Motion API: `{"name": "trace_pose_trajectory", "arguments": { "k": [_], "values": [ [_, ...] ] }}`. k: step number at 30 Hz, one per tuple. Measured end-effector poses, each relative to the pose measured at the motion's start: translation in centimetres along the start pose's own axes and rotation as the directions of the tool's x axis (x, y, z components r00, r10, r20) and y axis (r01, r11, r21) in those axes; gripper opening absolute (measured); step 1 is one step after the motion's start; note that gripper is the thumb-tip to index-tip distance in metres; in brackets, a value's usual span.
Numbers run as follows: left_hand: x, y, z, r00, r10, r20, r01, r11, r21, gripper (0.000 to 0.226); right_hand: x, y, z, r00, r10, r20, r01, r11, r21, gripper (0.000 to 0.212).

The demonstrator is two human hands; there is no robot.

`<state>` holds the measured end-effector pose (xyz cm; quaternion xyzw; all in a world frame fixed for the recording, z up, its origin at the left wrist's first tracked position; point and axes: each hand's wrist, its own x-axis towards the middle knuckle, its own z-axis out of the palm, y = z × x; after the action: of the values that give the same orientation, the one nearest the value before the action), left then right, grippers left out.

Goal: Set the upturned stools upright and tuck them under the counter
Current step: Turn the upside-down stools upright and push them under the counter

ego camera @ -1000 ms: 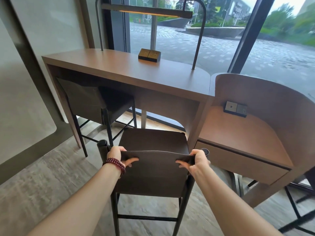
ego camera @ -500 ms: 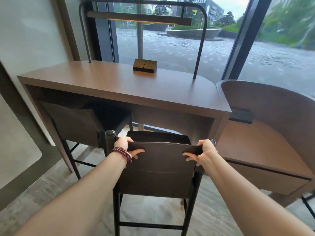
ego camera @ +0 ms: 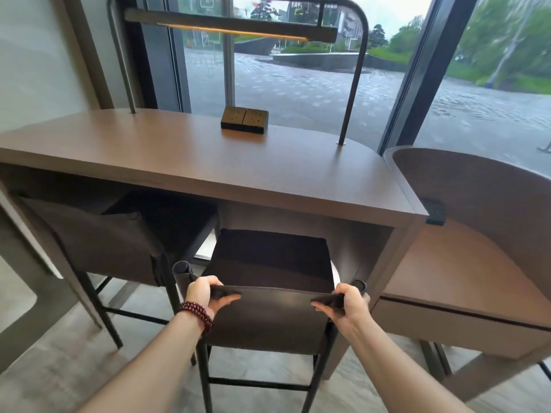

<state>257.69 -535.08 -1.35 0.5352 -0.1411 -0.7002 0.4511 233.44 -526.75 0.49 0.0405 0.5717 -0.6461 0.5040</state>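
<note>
A dark brown stool (ego camera: 269,320) with black metal legs stands upright in front of me, its seat partly under the wooden counter (ego camera: 226,162). My left hand (ego camera: 205,296), with a bead bracelet on the wrist, grips the top edge of its backrest at the left end. The right end of the same edge is held by my right hand (ego camera: 347,305). A second stool (ego camera: 113,242) of the same kind stands upright to the left, tucked under the counter.
A black socket box (ego camera: 244,120) sits on the counter under a bar lamp on a metal arch (ego camera: 232,25). A lower curved wooden booth desk (ego camera: 465,278) adjoins the counter's right side. Large windows stand behind, a grey wall on the left, grey floor below.
Both hands have pushed the stool forward, so its seat has slid further under the counter. My view has moved closer to the counter.
</note>
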Motion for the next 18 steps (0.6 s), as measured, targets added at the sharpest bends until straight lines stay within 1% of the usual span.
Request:
{"name": "trace_pose_trajectory", "arguments": {
  "k": [2,5,8,10,13,14,15,16,17,18],
  "values": [
    [0.2,-0.1,-0.4,1.0,-0.015,-0.003,0.015,1.0,-0.003,0.013,-0.2,0.3,0.0,1.0,-0.013,-0.001,0.013,1.0,0.002,0.068],
    [0.0,-0.1,-0.6,1.0,-0.021,-0.011,0.021,1.0,-0.013,0.013,-0.1,0.6,-0.2,1.0,0.004,0.025,-0.004,1.0,0.017,0.066],
    [-0.2,-0.3,-0.8,1.0,-0.025,-0.019,0.024,0.999,-0.045,0.013,-0.2,1.1,-0.7,0.999,0.008,0.046,-0.009,1.0,0.028,0.056],
    [-0.5,-0.6,-1.0,0.999,-0.032,-0.026,0.031,0.997,-0.068,0.011,-0.3,1.4,-1.3,0.998,-0.004,0.07,0.001,0.999,0.048,0.049],
    [-0.8,-0.8,-1.5,0.999,-0.046,-0.022,0.044,0.995,-0.086,0.004,0.0,1.6,-2.0,0.996,-0.021,0.087,0.017,0.999,0.043,0.048],
    [-0.9,-0.7,-1.7,0.998,-0.059,-0.019,0.057,0.995,-0.079,0.005,-0.1,1.6,-2.2,0.996,-0.015,0.086,0.014,1.0,0.017,0.049],
    [-0.9,-0.6,-1.9,0.997,-0.074,-0.01,0.073,0.996,-0.05,0.011,-0.1,1.5,-2.4,0.996,-0.004,0.087,0.007,0.999,-0.035,0.053],
    [-1.0,-0.3,-2.1,0.996,-0.085,0.003,0.085,0.996,0.02,0.02,-0.4,1.4,-2.5,0.996,0.009,0.085,0.001,0.993,-0.117,0.06],
    [-1.1,0.0,-2.4,0.995,-0.097,0.005,0.096,0.988,0.124,0.032,-0.9,1.2,-2.5,0.997,0.018,0.08,0.001,0.971,-0.238,0.069],
    [-1.4,0.4,-2.6,0.995,-0.095,-0.013,0.095,0.952,0.291,0.046,-1.3,1.0,-2.5,0.998,0.004,0.069,0.024,0.919,-0.393,0.078]
  ]
}}
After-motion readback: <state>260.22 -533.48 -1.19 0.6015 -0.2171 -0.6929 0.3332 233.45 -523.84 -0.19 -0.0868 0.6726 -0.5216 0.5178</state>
